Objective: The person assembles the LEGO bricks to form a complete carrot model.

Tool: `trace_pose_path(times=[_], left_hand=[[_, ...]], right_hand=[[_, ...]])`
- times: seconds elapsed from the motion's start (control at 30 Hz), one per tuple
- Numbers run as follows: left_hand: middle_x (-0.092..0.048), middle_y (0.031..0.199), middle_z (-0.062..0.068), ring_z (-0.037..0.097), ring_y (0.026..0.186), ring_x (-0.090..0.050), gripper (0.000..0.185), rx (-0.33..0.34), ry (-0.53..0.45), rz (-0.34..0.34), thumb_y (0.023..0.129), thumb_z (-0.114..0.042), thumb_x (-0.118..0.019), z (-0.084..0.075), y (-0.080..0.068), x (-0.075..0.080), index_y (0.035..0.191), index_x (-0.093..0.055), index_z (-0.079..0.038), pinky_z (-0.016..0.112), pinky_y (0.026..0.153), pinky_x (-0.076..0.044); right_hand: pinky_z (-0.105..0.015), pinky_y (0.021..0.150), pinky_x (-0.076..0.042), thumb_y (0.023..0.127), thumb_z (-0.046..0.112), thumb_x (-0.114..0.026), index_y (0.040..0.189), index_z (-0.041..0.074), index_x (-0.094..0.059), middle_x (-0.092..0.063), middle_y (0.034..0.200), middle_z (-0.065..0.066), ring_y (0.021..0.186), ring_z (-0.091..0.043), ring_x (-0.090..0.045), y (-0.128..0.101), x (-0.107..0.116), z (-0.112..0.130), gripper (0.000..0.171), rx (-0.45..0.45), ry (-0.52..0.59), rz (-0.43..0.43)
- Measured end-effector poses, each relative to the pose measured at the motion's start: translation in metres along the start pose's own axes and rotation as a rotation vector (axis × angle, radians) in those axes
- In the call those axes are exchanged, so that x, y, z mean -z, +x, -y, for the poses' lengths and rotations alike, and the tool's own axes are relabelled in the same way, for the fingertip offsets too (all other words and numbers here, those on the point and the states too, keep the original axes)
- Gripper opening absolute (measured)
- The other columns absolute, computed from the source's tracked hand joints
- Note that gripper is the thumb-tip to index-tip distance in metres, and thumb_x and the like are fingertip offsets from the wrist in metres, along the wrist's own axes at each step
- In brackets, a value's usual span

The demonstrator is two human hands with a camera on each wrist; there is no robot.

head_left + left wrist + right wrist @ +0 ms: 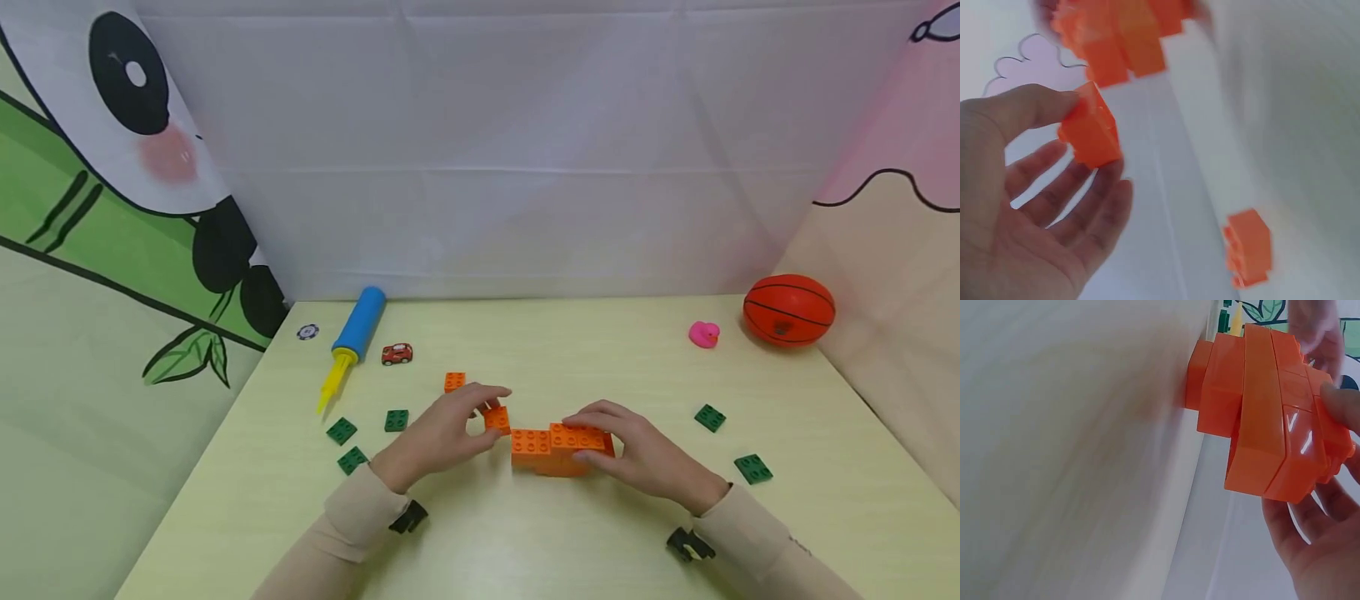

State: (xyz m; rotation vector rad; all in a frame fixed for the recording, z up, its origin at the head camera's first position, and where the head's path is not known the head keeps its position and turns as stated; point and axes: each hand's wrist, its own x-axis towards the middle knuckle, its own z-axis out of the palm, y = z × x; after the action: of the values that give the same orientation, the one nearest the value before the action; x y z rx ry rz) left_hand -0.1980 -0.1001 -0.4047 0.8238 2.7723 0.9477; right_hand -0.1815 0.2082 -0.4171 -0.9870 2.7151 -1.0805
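Between thumb and fingers, my left hand (pixel 450 425) pinches a single orange building brick (pixel 497 419), just left of a larger block of joined orange bricks (pixel 531 448). In the left wrist view that brick (pixel 1090 128) is tilted, with its studs toward the palm. My right hand (pixel 637 446) grips the right end of the joined block, thumb on the near side and fingers over the far side. Stacked layers of the block (pixel 1260 419) show in the right wrist view. Another loose orange brick (pixel 454 382) lies on the table behind my left hand.
Several green bricks (pixel 397 420) lie at left, and two more, one a green brick (pixel 753 468), at right. Farther back are a blue and yellow pump (pixel 360 325), a red toy car (pixel 397 354), a poker chip (pixel 307 332), a pink duck (pixel 704 334) and a small basketball (pixel 789 310).
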Motion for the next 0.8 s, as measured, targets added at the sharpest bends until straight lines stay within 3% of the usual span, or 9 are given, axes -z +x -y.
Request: trace_pose_path(times=[0.13,0.27,0.53,0.8], left_hand=[[-0.062,0.115,-0.006,0.009,0.101,-0.057,0.051,-0.162,-0.077,-0.036,0.092,-0.018,-0.073,-0.017,0.001,0.001,0.140,-0.055,-0.016,0.034,0.091,-0.053],[-0.063,0.115,-0.004,0.009,0.102,-0.057,0.050,-0.222,-0.101,-0.026,0.091,-0.015,-0.072,-0.028,0.004,-0.005,0.139,-0.056,-0.015,0.033,0.092,-0.053],[-0.063,0.117,-0.003,0.009,0.102,-0.057,0.048,-0.231,-0.069,-0.017,0.093,-0.016,-0.071,-0.031,0.008,-0.020,0.139,-0.056,-0.014,0.036,0.091,-0.055],[-0.063,0.119,-0.004,0.007,0.100,-0.057,0.048,-0.222,-0.071,-0.004,0.093,-0.017,-0.070,-0.029,0.010,-0.023,0.139,-0.056,-0.015,0.027,0.089,-0.054]], right_hand=[[-0.034,0.095,-0.054,0.092,0.044,-0.068,0.130,0.032,-0.064,-0.058,0.123,0.013,0.110,-0.009,-0.057,0.001,-0.001,-0.001,0.039,0.018,0.014,-0.002],[-0.033,0.094,-0.054,0.093,0.042,-0.068,0.130,0.029,-0.064,-0.059,0.123,0.012,0.109,-0.009,-0.057,0.001,-0.001,-0.002,0.039,0.033,0.024,-0.003],[-0.032,0.094,-0.054,0.093,0.042,-0.068,0.130,0.029,-0.064,-0.059,0.122,0.012,0.109,-0.009,-0.058,0.001,-0.001,-0.002,0.040,0.027,0.039,-0.004],[-0.030,0.092,-0.054,0.093,0.040,-0.069,0.130,0.030,-0.064,-0.059,0.121,0.013,0.107,-0.009,-0.058,0.001,-0.001,-0.003,0.039,0.032,0.058,-0.005]])
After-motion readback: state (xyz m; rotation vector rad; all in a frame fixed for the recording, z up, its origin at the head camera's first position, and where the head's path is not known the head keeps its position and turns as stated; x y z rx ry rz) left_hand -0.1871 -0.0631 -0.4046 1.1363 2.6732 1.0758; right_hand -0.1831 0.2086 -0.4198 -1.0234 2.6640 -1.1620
